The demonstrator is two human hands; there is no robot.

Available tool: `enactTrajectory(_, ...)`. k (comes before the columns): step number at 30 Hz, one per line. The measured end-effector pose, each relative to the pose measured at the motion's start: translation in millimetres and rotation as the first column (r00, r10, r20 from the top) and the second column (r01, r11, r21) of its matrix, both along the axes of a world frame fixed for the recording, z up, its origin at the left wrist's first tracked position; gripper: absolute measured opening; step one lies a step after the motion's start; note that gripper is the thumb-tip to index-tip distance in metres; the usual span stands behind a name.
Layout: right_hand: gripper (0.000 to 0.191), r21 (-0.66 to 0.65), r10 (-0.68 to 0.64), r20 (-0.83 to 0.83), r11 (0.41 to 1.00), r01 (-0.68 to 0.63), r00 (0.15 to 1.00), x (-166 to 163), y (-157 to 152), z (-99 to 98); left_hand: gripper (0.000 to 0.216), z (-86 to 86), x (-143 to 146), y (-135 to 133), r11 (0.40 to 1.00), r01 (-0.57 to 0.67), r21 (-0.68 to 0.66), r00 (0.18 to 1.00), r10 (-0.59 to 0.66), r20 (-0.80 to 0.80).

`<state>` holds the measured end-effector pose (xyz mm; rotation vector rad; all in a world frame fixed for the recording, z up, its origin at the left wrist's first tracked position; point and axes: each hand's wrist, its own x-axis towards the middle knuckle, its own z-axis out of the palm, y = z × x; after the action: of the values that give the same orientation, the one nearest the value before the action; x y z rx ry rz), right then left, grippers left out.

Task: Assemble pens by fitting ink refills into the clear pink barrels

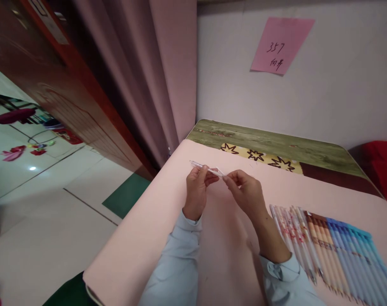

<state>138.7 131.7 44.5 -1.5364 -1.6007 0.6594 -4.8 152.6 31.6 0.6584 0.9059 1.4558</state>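
A slim clear pen [202,167] is held level above the pink table cover [168,221]. My left hand [197,189] is closed round its middle, and the pen's far end sticks out to the left. My right hand [244,191] pinches the pen's other end between thumb and fingers. Both wrists come out of pale blue sleeves. To the right of my right forearm lies a row of several pens [327,246], white with red print, then tan, then blue, side by side on the cover.
The wooden tabletop [276,142] shows beyond the cover, with a yellow star-patterned strip [260,156]. A pink note [281,44] hangs on the wall. A curtain [155,76] and a wooden door [69,97] stand at the left, with tiled floor below. Something red [381,165] lies at the right.
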Motion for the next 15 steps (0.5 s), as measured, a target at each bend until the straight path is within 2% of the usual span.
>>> enactTrajectory(3,0.052,-0.100,0.004,-0.007,0.995,-0.005,1.000,1.2,0.1,-0.1,0.033,0.8,0.5,-0.8,1.000,0.020,0.014,1.000,-0.020,-0.019)
enactTrajectory(9,0.034,0.029,-0.003,0.033,1.000,0.002,0.999,0.6,1.5,-3.0,0.034,1.5,-1.4,0.3,1.000,0.009,0.006,0.999,-0.009,-0.034)
enactTrajectory(10,0.033,0.008,0.010,0.019,1.000,-0.010,1.000,0.4,1.6,-3.9,0.034,1.8,-1.7,0.3,1.000,0.012,0.008,0.999,-0.011,-0.042)
enactTrajectory(13,0.049,-0.098,0.034,-0.022,0.995,-0.036,0.999,-0.3,1.4,-6.0,0.032,2.1,-2.2,-0.4,0.999,0.030,0.021,0.997,-0.028,-0.068)
enactTrajectory(15,0.046,-0.095,0.026,-0.014,0.995,-0.027,1.000,-1.1,1.3,-6.3,0.031,1.9,-2.2,-1.0,0.999,0.037,0.032,0.997,-0.035,-0.075)
